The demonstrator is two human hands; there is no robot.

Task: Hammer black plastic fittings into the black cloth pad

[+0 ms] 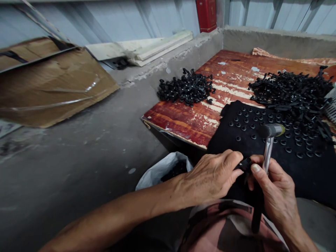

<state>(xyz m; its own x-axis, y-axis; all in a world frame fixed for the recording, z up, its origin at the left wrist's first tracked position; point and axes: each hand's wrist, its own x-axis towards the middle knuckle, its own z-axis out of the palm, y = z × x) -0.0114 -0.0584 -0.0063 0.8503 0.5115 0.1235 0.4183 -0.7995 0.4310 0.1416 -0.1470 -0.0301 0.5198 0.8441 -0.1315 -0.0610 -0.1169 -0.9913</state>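
Observation:
My left hand [215,173] is closed, its thumb and forefinger pinching a small black plastic-looking part [245,163]. At the part's other end, the thumb and fingers of my right hand [278,183] are closed against it. A hammer [268,150] is also held in my right hand, its head upward and its dark handle end hanging below the palm. Just beyond the hands lies a black cloth [225,134] with many small round black caps [253,136] set out on it. The part's exact kind is too small to tell.
Two heaps of black parts, one left [186,87] and one right [291,91], lie on a worn red-brown board [181,122]. Below its edge stands a white bag [149,178] with black pieces inside. Cardboard [57,87] leans at left; a white basket [331,105] shows at right.

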